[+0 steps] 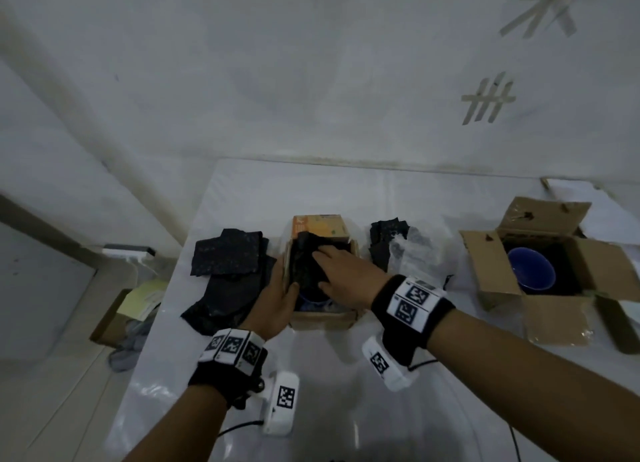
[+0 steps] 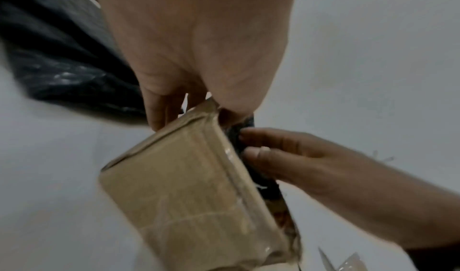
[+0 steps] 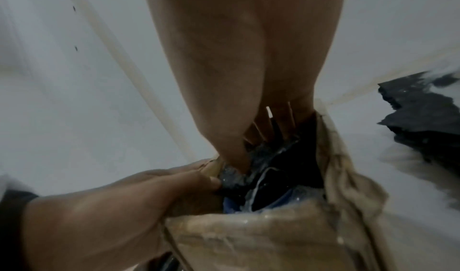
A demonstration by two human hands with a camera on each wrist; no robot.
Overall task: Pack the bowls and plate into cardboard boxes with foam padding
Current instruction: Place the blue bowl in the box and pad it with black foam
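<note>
A small cardboard box (image 1: 320,317) stands mid-table with a black foam sheet (image 1: 304,264) laid inside over a blue bowl (image 1: 313,301), of which only the near rim shows. My left hand (image 1: 282,293) grips the box's left wall, thumb over the edge, fingers outside. My right hand (image 1: 332,264) lies on the foam with straight fingers, pressing it down. The left wrist view shows the box's outer wall (image 2: 189,192) under my left hand (image 2: 196,98). In the right wrist view my right hand (image 3: 254,143) reaches into the box (image 3: 261,236) onto the foam (image 3: 281,167) above the bowl (image 3: 231,206).
A bigger open cardboard box (image 1: 485,264) at the right holds a second blue bowl (image 1: 531,269) on dark padding. Loose black foam pieces (image 1: 228,274) lie left of the small box, more foam (image 1: 384,239) and clear wrap (image 1: 412,257) to its right. A wall runs behind the table.
</note>
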